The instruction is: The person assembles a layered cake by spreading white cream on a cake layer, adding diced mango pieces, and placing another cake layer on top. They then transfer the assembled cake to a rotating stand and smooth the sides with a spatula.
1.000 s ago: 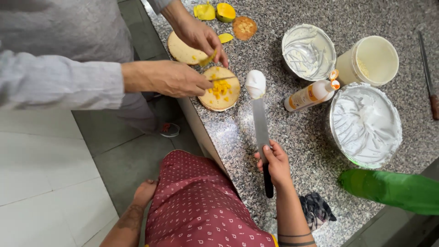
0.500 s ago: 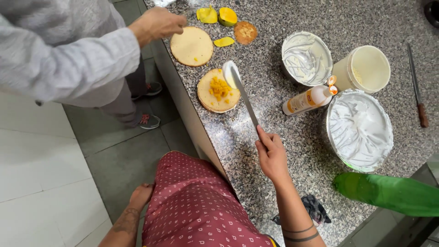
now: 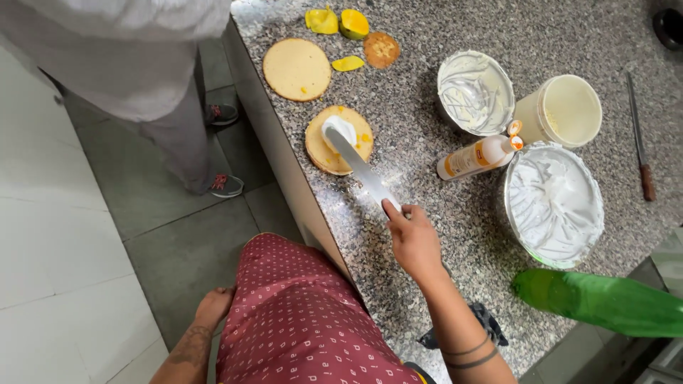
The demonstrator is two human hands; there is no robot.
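Note:
My right hand grips a long metal spatula, index finger laid along the blade. The blade tip carries a blob of white cream and rests on a small round cake layer with yellow fruit bits, near the granite counter's edge. My left hand hangs down at my side by my red patterned clothing, holding nothing. A second plain round cake layer lies further along the counter.
Another person in grey stands at the far left. On the counter sit a large bowl of white cream, a smaller cream bowl, a cream tub, a squeeze bottle, mango pieces, a knife and a green bottle.
The other person's hands have left the cake layers and drawn back. My right hand has swung the spatula over and set the cream blob on the near cake layer.

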